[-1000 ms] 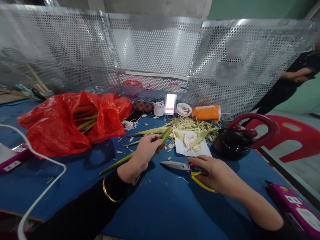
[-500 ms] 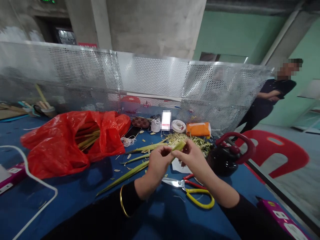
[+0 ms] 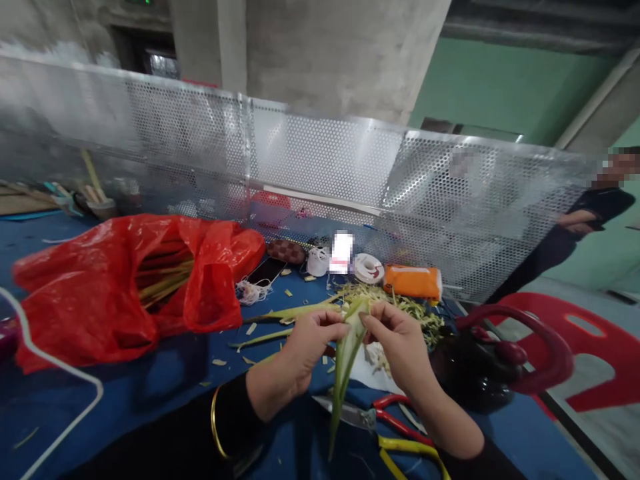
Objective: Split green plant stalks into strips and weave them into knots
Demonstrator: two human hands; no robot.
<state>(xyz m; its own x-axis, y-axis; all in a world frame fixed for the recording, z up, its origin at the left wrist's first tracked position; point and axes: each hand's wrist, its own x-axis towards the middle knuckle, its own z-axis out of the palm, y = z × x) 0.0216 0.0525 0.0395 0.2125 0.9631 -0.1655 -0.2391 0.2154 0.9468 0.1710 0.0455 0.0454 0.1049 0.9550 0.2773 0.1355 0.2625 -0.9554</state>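
Green leaf point(image 3: 347, 355) partly hidden by fingers point(image 3: 336, 331), yellow scissors handle point(image 3: 407, 445) cut off by bottom edge

No text seems readable here (the bright white panel point(image 3: 342, 251) is pixelated).

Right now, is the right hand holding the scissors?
No, the right hand and left hand both pinch the green plant piece, while the scissors lie on the blue table.
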